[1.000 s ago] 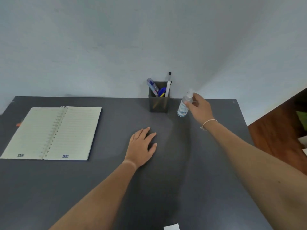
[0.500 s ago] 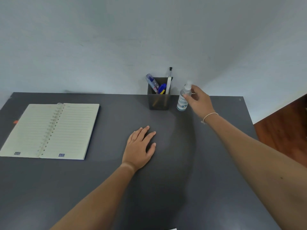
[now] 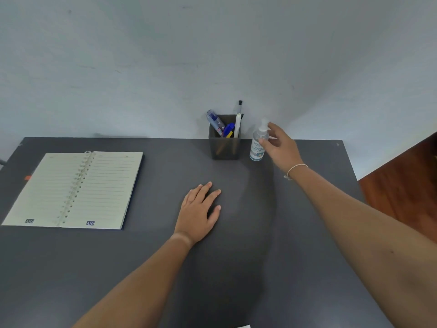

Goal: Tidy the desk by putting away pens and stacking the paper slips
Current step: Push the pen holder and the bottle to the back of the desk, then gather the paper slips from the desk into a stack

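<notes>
Dark grey tabletop [image 3: 295, 233], head view. Pens [image 3: 228, 129] already upright in the dark square pen holder [image 3: 224, 147] at the far edge, right of centre. Just beside it, to its right, the small clear spray bottle w/ white label [image 3: 257, 144] stands upright; right hand [image 3: 281, 147] is at it, thumb and fingertips curled loosely around the upper body and nozzle, touching or nearly so, not a firm clamp. Left hand [image 3: 201, 209] lies flat and open, palm down, mid tabletop, holding nothing. Open spiral-bound lined notebook [image 3: 75, 188] sits toward the left edge. Only one white paper slip [image 3: 243, 326] shows, a sliver at the near edge, mostly cut off. Judgement: slips are thin, light, floppy, flush w/ the surface, so slide one to the near edge or lift a corner w/ a fingernail, then pinch. Bottle is light, smooth plastic, top-heavy-ish; hold it round the body, not the nozzle.
</notes>
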The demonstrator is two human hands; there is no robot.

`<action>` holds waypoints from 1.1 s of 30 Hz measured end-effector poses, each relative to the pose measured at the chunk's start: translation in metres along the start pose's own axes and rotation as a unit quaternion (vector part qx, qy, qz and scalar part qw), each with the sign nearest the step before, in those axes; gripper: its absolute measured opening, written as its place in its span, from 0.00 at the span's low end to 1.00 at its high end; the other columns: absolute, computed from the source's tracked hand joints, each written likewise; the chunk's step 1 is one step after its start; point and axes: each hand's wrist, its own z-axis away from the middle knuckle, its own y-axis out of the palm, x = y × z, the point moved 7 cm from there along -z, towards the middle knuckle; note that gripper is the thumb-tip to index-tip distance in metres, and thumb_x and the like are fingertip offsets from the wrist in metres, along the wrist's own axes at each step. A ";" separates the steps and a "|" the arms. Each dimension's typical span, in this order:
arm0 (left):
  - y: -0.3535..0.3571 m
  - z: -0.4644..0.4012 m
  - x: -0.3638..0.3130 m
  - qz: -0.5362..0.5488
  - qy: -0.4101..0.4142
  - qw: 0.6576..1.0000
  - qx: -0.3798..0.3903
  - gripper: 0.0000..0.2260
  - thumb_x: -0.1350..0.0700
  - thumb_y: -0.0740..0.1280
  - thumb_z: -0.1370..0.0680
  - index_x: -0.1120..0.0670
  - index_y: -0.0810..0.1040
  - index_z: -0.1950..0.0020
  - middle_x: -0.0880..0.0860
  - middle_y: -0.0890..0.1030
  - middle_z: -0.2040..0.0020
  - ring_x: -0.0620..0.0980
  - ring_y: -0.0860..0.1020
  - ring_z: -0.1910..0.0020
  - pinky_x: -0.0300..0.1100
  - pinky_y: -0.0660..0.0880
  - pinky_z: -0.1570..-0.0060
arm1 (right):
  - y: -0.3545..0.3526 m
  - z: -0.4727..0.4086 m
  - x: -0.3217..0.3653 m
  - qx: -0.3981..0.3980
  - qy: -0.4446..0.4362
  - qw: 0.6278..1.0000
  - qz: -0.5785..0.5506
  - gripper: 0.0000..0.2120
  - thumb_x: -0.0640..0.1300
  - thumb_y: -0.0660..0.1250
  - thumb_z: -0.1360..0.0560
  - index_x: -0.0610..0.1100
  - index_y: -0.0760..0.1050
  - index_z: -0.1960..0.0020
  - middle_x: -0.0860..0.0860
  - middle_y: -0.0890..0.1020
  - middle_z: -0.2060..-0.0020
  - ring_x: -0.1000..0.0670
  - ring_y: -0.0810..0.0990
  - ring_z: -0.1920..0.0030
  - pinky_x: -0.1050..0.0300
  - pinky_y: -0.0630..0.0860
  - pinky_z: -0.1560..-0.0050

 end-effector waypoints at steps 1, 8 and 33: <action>0.000 0.000 -0.001 0.000 0.001 1.000 0.007 0.28 0.41 0.46 0.26 0.47 0.67 0.29 0.49 0.63 0.25 0.51 0.58 0.24 0.43 0.49 0.26 | -0.002 0.002 -0.002 -0.006 0.004 1.000 0.001 0.23 0.44 0.67 0.25 0.50 0.67 0.31 0.51 0.77 0.40 0.53 0.76 0.44 0.57 0.73 0.40; -0.005 0.012 -0.003 -0.006 -0.003 0.997 0.072 0.21 0.47 0.56 0.21 0.48 0.66 0.28 0.50 0.61 0.24 0.51 0.58 0.24 0.45 0.54 0.25 | -0.010 0.046 -0.006 -0.013 0.029 0.999 0.013 0.24 0.42 0.67 0.26 0.49 0.67 0.31 0.49 0.76 0.36 0.48 0.76 0.37 0.61 0.68 0.41; -0.034 0.214 0.047 -0.050 -0.003 0.980 0.191 0.20 0.51 0.58 0.22 0.48 0.67 0.30 0.52 0.64 0.27 0.55 0.63 0.29 0.53 0.65 0.31 | 0.091 0.327 -0.016 0.111 0.034 0.966 0.231 0.22 0.43 0.64 0.25 0.50 0.69 0.32 0.53 0.72 0.32 0.51 0.69 0.32 0.58 0.64 0.30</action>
